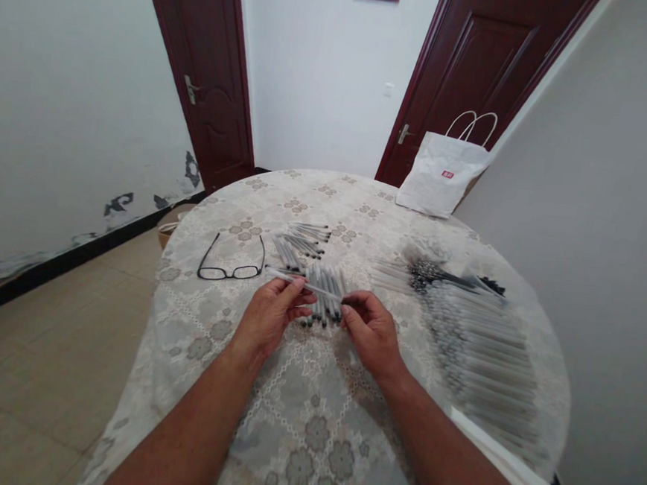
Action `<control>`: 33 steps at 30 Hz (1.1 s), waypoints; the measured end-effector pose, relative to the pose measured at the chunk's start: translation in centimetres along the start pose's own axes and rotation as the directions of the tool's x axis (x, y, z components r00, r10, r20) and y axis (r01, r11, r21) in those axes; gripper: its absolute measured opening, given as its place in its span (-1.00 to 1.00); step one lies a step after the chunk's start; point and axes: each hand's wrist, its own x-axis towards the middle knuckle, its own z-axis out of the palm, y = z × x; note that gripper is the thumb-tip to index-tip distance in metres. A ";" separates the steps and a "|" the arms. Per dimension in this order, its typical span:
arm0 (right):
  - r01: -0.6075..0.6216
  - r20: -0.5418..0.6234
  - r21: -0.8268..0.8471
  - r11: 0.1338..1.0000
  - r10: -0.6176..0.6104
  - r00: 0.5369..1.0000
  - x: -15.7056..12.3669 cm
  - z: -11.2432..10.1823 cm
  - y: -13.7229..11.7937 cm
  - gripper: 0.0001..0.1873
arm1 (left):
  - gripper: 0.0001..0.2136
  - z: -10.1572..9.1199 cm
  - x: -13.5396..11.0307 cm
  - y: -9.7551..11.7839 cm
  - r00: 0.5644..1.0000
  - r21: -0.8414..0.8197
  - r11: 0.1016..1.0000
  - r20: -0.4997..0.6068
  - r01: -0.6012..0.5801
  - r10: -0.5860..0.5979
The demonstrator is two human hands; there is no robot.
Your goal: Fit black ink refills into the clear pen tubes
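Observation:
A slim, pale translucent pen-like tube [323,291] is held crosswise above the table between my two hands. My left hand [274,312] pinches it toward its left end between thumb and fingers. At its right end, the fingers of my right hand [371,330] are closed around a small dark tip, partly hidden by them. Just under the tube lies a pile of similar tubes with black tips [329,279], tips toward me. Behind that, more black-tipped tubes [301,244] lie fanned out in small groups.
Black-framed glasses [231,273] lie to the left on the patterned tablecloth [309,428]. A large stack of pale tubes [488,353] covers the right side, with a heap of small black parts [426,273] behind. A white paper bag [444,173] stands at the back right.

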 end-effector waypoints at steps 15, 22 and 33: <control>0.346 0.115 -0.266 0.900 -0.327 0.938 -0.3 0.5 -0.6 -0.81 | -0.66 0.9 -1.3 0.7 0.973 -0.070 0.995 0.225 0.073 -0.056; 0.429 0.123 -0.364 0.827 -0.414 0.902 -0.5 0.6 -1.6 -0.81 | -0.65 0.9 -0.8 0.5 0.977 -0.062 0.996 0.207 0.060 -0.046; 0.210 0.158 -0.662 0.720 -0.140 0.977 0.3 -3.4 -7.4 -0.90 | -0.63 1.0 -0.8 0.7 0.991 0.041 0.999 0.132 0.005 -0.010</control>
